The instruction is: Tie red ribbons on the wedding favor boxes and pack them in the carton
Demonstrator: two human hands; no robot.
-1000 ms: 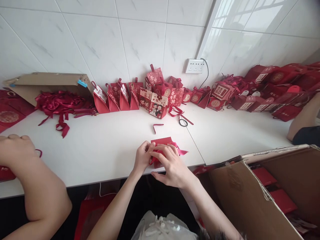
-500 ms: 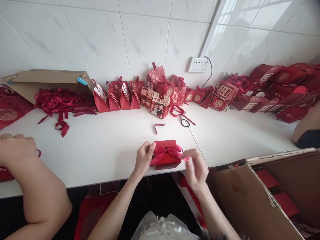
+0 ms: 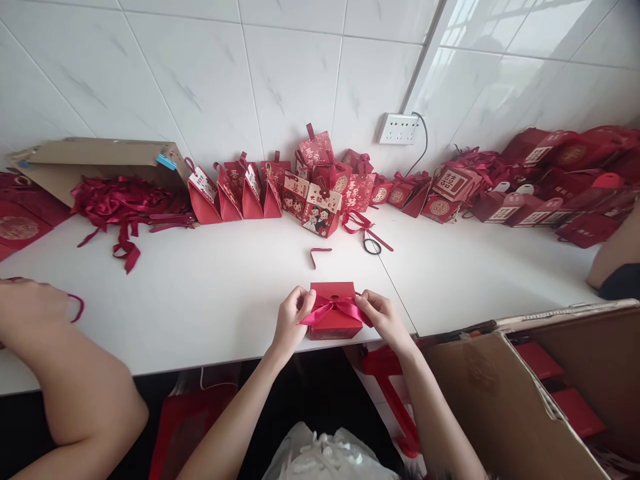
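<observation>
A small red gift box point(image 3: 333, 327) sits at the front edge of the white table. Across its top lies a pink-red satin ribbon point(image 3: 345, 306), tied in a bow at the middle. My left hand point(image 3: 293, 313) is at the box's left side, thumb and fingers pinched on the left part of the ribbon. At the right side my right hand point(image 3: 383, 315) pinches the right part of the bow between thumb and fingers. The fingertips partly cover the ribbon's loops.
Behind the box lie a ribbon strip point(image 3: 314, 256) and a black ring point(image 3: 372, 247). Decorated red boxes point(image 3: 320, 210) stand along the wall. Loose ribbons point(image 3: 115, 203) spill from a carton at left. Another person's arm point(image 3: 75, 373) is at left; an open cardboard box point(image 3: 480, 380) stands right.
My right hand has come left and in against the box, now gripping the bow's right part. My left hand stays at the left side. The bow looks more evenly spread.
</observation>
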